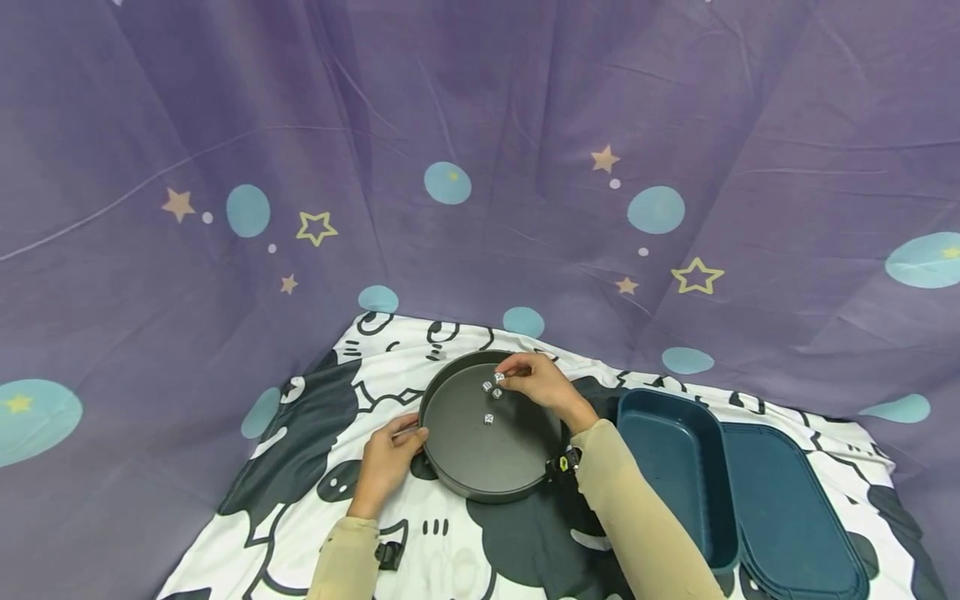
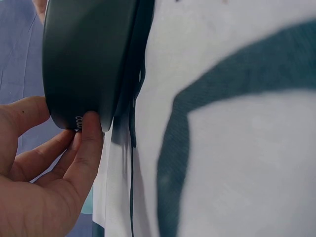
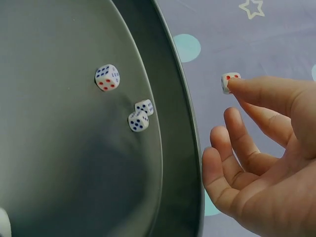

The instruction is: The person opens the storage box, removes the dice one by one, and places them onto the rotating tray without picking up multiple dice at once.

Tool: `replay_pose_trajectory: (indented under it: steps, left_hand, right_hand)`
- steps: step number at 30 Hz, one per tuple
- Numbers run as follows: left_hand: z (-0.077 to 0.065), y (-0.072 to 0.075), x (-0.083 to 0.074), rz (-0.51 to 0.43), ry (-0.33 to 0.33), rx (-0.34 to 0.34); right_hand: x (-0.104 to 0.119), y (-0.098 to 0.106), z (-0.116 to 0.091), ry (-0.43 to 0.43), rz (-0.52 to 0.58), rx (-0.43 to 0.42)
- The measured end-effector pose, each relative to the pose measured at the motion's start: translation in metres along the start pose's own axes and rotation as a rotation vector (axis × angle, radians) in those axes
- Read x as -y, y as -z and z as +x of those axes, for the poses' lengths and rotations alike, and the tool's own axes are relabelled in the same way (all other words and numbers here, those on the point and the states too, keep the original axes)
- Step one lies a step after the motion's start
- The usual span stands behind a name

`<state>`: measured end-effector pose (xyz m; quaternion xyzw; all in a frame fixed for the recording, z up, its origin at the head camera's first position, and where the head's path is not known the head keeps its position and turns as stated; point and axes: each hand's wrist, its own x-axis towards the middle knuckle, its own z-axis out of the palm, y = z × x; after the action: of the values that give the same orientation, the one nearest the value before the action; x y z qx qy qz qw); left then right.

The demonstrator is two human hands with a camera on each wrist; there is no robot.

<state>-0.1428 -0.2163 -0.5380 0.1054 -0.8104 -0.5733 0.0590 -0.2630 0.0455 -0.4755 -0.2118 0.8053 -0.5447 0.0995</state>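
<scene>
A dark grey round pan [image 1: 491, 458] lies on the patterned cloth. Three white dice sit on its floor: a single die [image 3: 107, 77] stands apart, while a second die [image 3: 138, 121] and a third die [image 3: 144, 107] touch near the far edge. Between thumb and forefinger my right hand [image 1: 542, 385] pinches another die [image 3: 230, 83] above the pan's far rim; its other fingers are loosely bent. At the pan's left side my left hand [image 1: 388, 462] holds the wall, thumb at the rim and fingertips [image 2: 91, 123] against the outer face.
Right of the pan stands a deep blue rectangular container [image 1: 675, 467]. Beside it lies a matching flat blue lid [image 1: 787, 508]. The black-and-white cloth [image 1: 442, 533] covers the surface beneath, and a purple curtain [image 1: 480, 250] with stars hangs behind it.
</scene>
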Motion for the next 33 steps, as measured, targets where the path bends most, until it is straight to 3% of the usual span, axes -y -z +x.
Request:
replay_pose_trajectory:
  steps: [7,13,23,28,33]
  left_hand:
    - [-0.001,-0.002,-0.002,0.005,-0.011,0.003]
    - [-0.001,-0.003,-0.004,0.003,-0.011,0.009]
    - [-0.002,-0.001,-0.003,-0.003,0.0,0.011]
    - [-0.002,0.0,-0.003,-0.006,-0.006,0.004]
    - [-0.002,0.0,-0.002,-0.018,-0.007,0.002]
  right_hand:
    - [-0.001,-0.004,0.002,0.019,-0.026,0.007]
    - [0.005,0.006,-0.008,0.018,-0.008,-0.012]
    - [0.025,0.06,-0.043,0.015,-0.079,-0.049]
    - [0.017,0.091,-0.067,0.026,-0.119,-0.099]
    - [0.007,0.113,-0.087,-0.021,-0.148,-0.139]
